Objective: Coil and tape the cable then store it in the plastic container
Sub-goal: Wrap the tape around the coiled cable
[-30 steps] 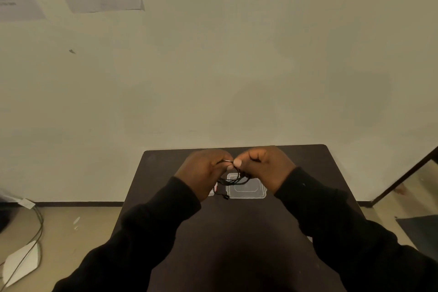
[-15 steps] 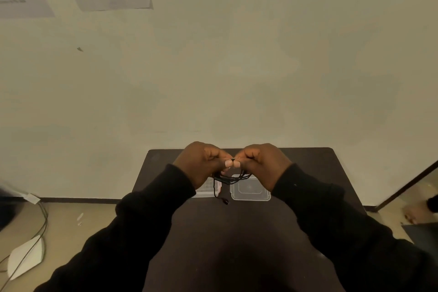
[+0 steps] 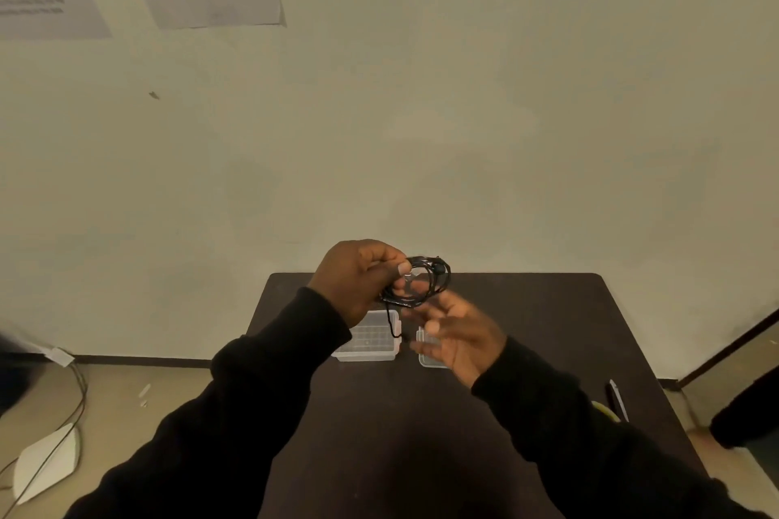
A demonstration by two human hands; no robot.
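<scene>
A thin black cable (image 3: 425, 280) is wound into a small coil and held up above the far part of the dark table (image 3: 548, 320). My left hand (image 3: 358, 278) pinches the coil at its left side, with a loose end hanging down. My right hand (image 3: 457, 335) is below and right of the coil, fingers spread, blurred, holding nothing. Under the hands a clear plastic container (image 3: 371, 339) stands on the table, and its clear lid (image 3: 428, 358) lies to its right, partly hidden by my right hand.
A dark pen-like tool (image 3: 616, 398) and a yellowish object (image 3: 605, 411) lie near the table's right edge. A wall stands right behind the table. On the floor at left lie a white object (image 3: 46, 461) and grey cables (image 3: 78, 388).
Both hands pinched the cable together before. Now my right hand has let go and dropped down to the right with fingers spread, while my left hand holds the coil higher.
</scene>
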